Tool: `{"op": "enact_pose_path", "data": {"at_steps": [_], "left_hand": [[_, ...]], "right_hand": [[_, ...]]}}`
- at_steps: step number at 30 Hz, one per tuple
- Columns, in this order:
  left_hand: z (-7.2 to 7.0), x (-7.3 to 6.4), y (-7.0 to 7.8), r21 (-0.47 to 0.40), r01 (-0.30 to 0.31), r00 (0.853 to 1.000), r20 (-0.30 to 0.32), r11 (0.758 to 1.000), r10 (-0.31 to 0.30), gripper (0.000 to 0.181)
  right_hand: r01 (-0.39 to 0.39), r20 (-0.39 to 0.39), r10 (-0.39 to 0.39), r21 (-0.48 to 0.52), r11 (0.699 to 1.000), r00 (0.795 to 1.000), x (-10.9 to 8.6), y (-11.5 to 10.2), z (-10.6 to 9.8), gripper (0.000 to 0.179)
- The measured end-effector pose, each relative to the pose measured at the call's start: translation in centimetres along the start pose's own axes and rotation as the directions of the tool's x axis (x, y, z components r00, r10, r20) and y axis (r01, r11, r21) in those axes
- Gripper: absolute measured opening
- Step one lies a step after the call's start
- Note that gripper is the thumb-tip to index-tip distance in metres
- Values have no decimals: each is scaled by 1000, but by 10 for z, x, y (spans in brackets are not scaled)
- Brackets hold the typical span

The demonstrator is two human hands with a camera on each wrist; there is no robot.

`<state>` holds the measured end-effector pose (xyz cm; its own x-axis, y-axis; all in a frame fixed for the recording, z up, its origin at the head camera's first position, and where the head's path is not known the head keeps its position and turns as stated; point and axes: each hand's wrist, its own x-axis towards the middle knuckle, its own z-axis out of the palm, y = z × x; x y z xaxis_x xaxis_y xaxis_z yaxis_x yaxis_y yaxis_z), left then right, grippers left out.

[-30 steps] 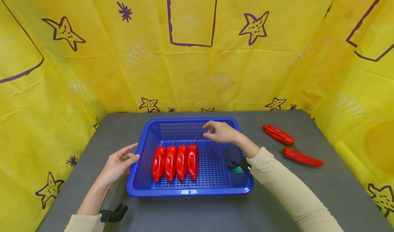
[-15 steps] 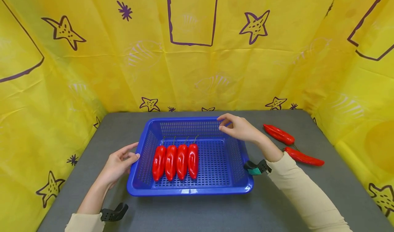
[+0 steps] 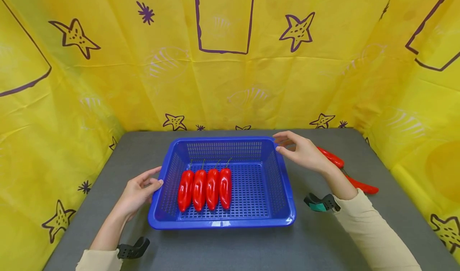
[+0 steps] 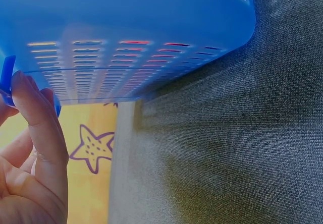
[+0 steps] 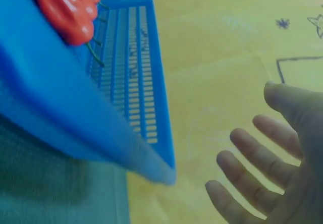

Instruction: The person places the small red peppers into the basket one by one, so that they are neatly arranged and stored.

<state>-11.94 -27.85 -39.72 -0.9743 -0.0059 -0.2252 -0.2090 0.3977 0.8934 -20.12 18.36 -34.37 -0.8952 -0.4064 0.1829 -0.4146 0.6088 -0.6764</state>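
Observation:
A blue plastic basket (image 3: 223, 224) with slotted walls rests on the grey table. Several glossy red chili peppers (image 3: 212, 189) lie side by side in its left half, green stems toward the back. My left hand (image 3: 138, 192) pinches the basket's left rim; the left wrist view shows its fingers (image 4: 43, 128) at that rim. Over the back right corner of the basket hovers my right hand (image 3: 303, 152), its fingers spread and holding nothing, as the right wrist view also shows. Two more red chili peppers, one farther back (image 3: 332, 158) and one nearer (image 3: 364, 186), lie right of the basket, partly hidden by my right arm.
Yellow cloth (image 3: 223, 91) printed with starfish and fish hangs behind the grey table (image 3: 230, 249) and along both sides. Each wrist wears a black strap, such as the left strap (image 3: 133, 248).
My right hand has moved right, from above the basket's inside to its back right corner, now covering part of the two outer peppers. The left hand and the basket stay in place.

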Motion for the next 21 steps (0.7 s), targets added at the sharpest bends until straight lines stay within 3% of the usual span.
{"op": "enact_pose_path", "data": {"at_steps": [16, 21], "left_hand": [[0, 0, -1, 9, -14, 1000, -5, 1000, 14, 63], [0, -1, 0, 9, -12, 1000, -6, 1000, 12, 64]], "right_hand": [[-49, -135, 43, -35, 998, 990, -46, 38, -28, 43], [-118, -142, 112, -30, 993, 984, -61, 53, -36, 43]]}}
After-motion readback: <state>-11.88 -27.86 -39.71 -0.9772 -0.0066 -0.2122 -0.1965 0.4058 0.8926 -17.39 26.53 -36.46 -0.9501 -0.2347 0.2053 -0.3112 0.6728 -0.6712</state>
